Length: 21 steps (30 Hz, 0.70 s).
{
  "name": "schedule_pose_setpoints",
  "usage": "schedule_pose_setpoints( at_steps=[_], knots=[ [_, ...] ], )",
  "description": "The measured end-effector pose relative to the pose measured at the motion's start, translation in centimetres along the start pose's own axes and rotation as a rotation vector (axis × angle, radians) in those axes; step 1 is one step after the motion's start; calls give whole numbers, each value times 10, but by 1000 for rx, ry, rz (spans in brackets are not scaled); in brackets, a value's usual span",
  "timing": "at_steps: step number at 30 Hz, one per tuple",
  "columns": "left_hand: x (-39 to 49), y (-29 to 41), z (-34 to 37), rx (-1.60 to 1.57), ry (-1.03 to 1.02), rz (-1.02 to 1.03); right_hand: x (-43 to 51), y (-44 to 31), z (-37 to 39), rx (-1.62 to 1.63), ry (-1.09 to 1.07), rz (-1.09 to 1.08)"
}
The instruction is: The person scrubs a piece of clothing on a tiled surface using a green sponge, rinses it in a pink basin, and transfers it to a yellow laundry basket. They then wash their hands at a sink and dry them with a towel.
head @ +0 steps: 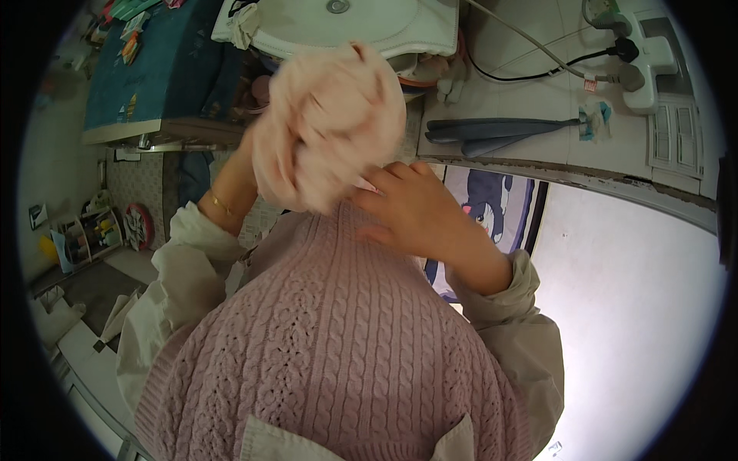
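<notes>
A bundled pale pink cloth (334, 121), blurred by motion, is held up before my chest, below the front rim of a white washbasin (438, 34). My left hand (249, 158) goes in behind the cloth's left side; its fingers are hidden there, and the cloth hangs from it. A thin bracelet circles that wrist. My right hand (406, 210) is at the lower right edge of the bundle, fingers bent and thumb apart. By its fingertips shows a small pink and white bit (367, 185); whether they pinch it is unclear.
A teal patterned cover (144, 75) lies over a boxy unit at left, with small items on top. At right, plugs and cords run to a white power strip (651, 69). Dark grey flat strips (501, 132) hang nearby. A cartoon cat mat (487, 201) lies beyond my right hand.
</notes>
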State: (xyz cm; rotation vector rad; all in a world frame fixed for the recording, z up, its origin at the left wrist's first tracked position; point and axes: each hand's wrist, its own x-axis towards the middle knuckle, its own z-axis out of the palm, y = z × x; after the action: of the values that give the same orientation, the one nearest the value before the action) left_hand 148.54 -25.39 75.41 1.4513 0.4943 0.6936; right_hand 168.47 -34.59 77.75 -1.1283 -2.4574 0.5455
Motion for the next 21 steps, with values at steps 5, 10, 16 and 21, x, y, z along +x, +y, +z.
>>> schedule_pose_setpoints(
  at_steps=[5, 10, 16, 21],
  knots=[
    [-20, -21, 35, -61, -353, -184, -3, 3, 23, 187, -124, 27],
    [-19, -24, 50, -46, -240, -406, 5, -9, 40, 451, -399, 143],
    [-21, -32, 53, -261, -97, -552, 7, -19, 38, 181, -321, -181],
    [-24, -62, 61, -326, 55, -487, 15, -15, 38, 85, -16, -315]
  ],
)
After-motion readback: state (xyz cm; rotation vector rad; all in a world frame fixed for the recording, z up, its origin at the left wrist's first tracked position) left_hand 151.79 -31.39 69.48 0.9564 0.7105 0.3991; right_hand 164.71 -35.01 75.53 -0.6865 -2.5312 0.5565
